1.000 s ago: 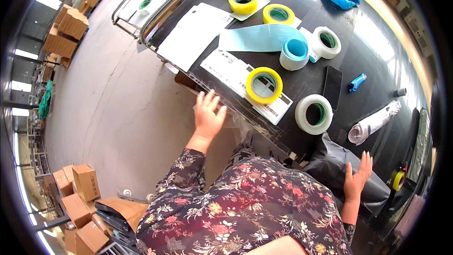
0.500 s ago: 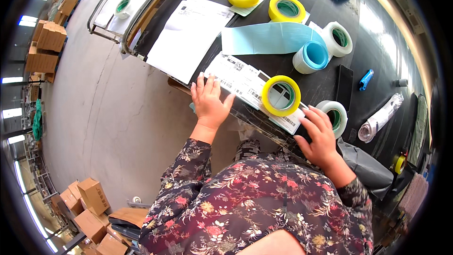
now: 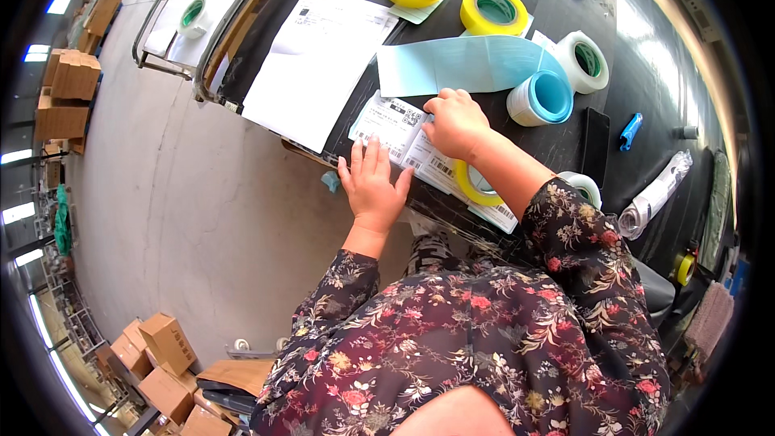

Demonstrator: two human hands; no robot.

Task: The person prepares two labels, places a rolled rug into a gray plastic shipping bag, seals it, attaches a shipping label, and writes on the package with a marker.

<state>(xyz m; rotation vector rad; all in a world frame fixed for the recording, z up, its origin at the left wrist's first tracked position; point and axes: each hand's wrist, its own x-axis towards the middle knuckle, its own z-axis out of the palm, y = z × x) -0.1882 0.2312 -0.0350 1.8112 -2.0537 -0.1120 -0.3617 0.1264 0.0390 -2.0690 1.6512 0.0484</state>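
My left hand [image 3: 374,186], fingers spread, meets the labels [image 3: 386,123] just ahead of it; my right hand [image 3: 458,125], curled beyond, pinches something I cannot tell; flat left fingers should steady them

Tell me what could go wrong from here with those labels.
The right forearm crosses over the yellow tape roll on the printed labels, so it might knock the roll or drag labels.
The labels lie along the near edge of the black table and could slip off.
The right hand is beside the unrolled light-blue strip and may brush it.
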